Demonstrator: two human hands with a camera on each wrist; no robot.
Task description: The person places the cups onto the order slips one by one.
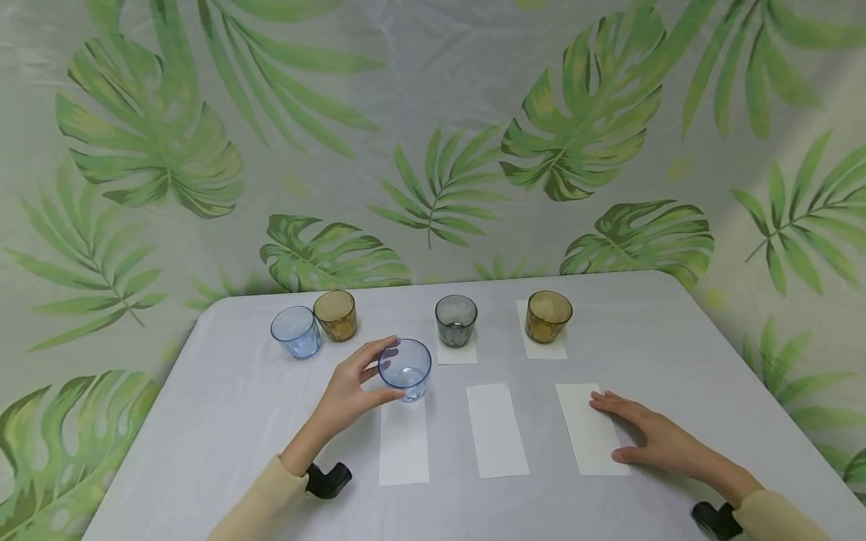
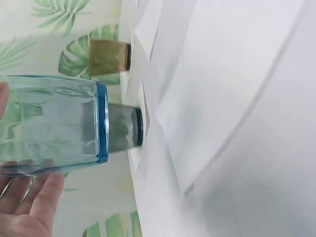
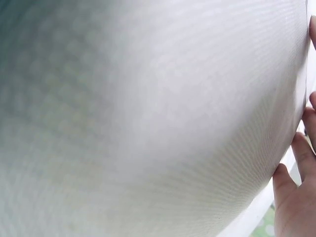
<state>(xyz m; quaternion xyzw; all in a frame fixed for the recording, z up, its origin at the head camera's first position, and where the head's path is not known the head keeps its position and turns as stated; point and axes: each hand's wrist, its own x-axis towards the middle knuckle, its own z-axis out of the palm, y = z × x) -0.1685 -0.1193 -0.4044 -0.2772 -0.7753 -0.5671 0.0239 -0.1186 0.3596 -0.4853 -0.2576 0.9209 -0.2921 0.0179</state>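
My left hand [image 1: 350, 388] holds a clear blue glass [image 1: 408, 379] between thumb and fingers, over the far end of a white paper rectangle [image 1: 404, 451]. In the left wrist view the base of this blue glass [image 2: 54, 123] is off the table. My right hand [image 1: 666, 443] lies low at the right, fingers extended and holding nothing, by the edge of another white paper [image 1: 587, 432]. Pale fabric fills most of the right wrist view, with the right fingers [image 3: 301, 148] at its edge.
Behind stand another blue glass [image 1: 298, 334] and an amber glass [image 1: 336, 317], side by side. A grey glass [image 1: 456, 323] and a second amber glass [image 1: 549, 319] stand on white papers farther right. A middle paper [image 1: 497, 432] lies flat on the white tablecloth [image 1: 203, 436]. A leaf-patterned curtain [image 1: 446, 75] hangs behind.
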